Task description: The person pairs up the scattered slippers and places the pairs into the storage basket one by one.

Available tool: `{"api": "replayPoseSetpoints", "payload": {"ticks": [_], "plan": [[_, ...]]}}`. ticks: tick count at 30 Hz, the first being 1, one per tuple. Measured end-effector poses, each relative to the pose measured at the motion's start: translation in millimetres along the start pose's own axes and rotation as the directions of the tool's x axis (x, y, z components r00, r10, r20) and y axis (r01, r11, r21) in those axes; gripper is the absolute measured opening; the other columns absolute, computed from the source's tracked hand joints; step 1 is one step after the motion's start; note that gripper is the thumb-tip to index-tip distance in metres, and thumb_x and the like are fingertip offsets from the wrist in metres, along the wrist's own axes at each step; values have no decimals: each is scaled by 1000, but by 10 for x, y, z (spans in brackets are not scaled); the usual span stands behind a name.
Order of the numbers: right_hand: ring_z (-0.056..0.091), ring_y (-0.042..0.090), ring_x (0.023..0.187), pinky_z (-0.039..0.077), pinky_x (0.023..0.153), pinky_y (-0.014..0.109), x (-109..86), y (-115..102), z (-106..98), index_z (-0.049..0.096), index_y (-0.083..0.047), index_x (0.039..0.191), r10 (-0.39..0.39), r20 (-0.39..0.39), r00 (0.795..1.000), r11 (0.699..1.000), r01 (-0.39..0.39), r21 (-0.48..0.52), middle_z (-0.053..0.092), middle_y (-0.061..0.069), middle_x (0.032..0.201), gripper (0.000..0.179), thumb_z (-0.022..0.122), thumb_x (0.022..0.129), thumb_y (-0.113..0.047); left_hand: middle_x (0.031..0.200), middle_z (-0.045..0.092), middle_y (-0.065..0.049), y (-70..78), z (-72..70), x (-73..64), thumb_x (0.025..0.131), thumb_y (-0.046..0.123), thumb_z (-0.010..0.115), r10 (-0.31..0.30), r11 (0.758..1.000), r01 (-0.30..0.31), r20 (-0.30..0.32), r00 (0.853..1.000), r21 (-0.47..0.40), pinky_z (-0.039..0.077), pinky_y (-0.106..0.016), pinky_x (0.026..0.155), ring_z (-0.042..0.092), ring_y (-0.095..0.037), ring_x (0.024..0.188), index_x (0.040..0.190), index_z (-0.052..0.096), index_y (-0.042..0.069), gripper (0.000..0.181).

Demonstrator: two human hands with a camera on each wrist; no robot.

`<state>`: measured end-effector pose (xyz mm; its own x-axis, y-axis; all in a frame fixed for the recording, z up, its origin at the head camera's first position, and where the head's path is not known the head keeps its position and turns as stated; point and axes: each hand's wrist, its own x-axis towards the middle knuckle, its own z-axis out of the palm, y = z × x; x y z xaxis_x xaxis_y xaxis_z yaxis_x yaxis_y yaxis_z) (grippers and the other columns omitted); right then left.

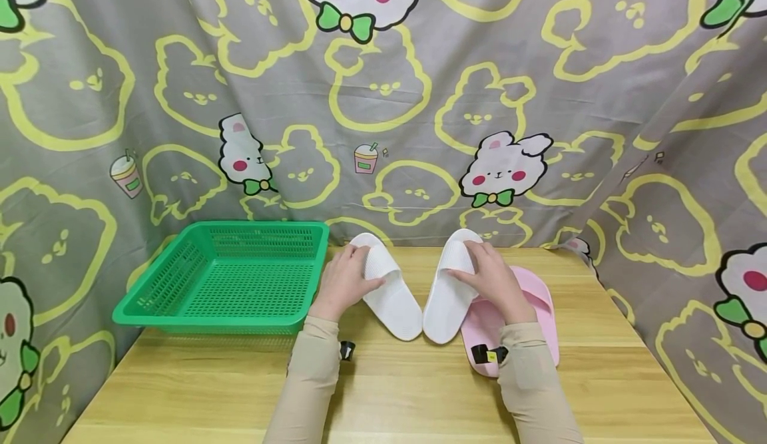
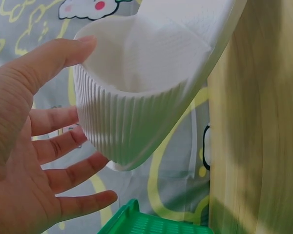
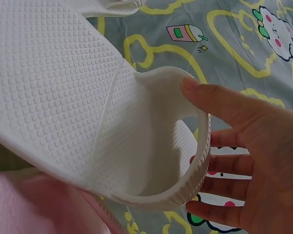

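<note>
My left hand (image 1: 343, 281) holds the left white slipper (image 1: 395, 309) by its ribbed strap. In the left wrist view the thumb tip lies on the strap's rim, with the fingers spread along the outside. My right hand (image 1: 499, 279) holds the other white slipper (image 1: 442, 312) by its strap, thumb at the rim and fingertips behind. Both white slippers have their toes tilted up and apart, heels close together. Beneath my right wrist lies a pink slipper (image 1: 542, 292), partly hidden by the hand and forearm.
A green mesh basket (image 1: 252, 291) stands on the left of the wooden table (image 1: 413, 397). A patterned curtain (image 1: 413, 111) hangs behind the table and along both sides. Small black camera mounts (image 1: 479, 353) sit at the wrists.
</note>
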<state>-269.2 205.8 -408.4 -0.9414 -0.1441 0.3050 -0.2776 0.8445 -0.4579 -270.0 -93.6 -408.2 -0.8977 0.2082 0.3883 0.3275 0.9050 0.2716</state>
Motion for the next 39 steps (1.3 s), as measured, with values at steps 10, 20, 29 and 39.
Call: {"api": "replayPoseSetpoints", "payload": {"ticks": [10, 20, 29, 39], "plan": [[41, 35, 116, 36, 94, 54, -12, -4, -10, 47, -13, 126, -27, -71, 997, 999, 24, -32, 45, 13, 126, 74, 66, 69, -56, 120, 51, -6, 15, -9, -2, 66, 54, 70, -8, 1000, 8, -17, 1000, -17, 47, -42, 75, 54, -28, 99, 119, 55, 16, 67], [36, 38, 124, 34, 96, 58, 27, 41, 12, 49, -11, 119, -61, -131, 989, 997, 54, -55, 36, 16, 139, 72, 68, 67, -56, 136, 42, -8, 13, 2, 7, 66, 58, 67, 4, 1000, -4, -64, 998, -4, 44, -50, 85, 41, -31, 120, 123, 53, 17, 71], [31, 37, 128, 29, 102, 54, 29, 43, 4, 48, -6, 117, -38, -135, 990, 999, 32, -41, 33, 16, 141, 73, 69, 67, -55, 139, 38, -13, 1, 13, 6, 67, 58, 67, 37, 999, -37, -106, 994, 7, 44, -53, 87, 39, -34, 123, 123, 52, 16, 72], [27, 41, 130, 26, 103, 55, 23, 34, -18, 48, -5, 112, -18, -144, 989, 999, 13, -34, 30, 19, 143, 72, 67, 67, -58, 141, 34, -19, 5, -15, 12, 68, 59, 65, -6, 1000, 5, -94, 996, -15, 43, -55, 88, 38, -37, 125, 124, 50, 17, 71]]}}
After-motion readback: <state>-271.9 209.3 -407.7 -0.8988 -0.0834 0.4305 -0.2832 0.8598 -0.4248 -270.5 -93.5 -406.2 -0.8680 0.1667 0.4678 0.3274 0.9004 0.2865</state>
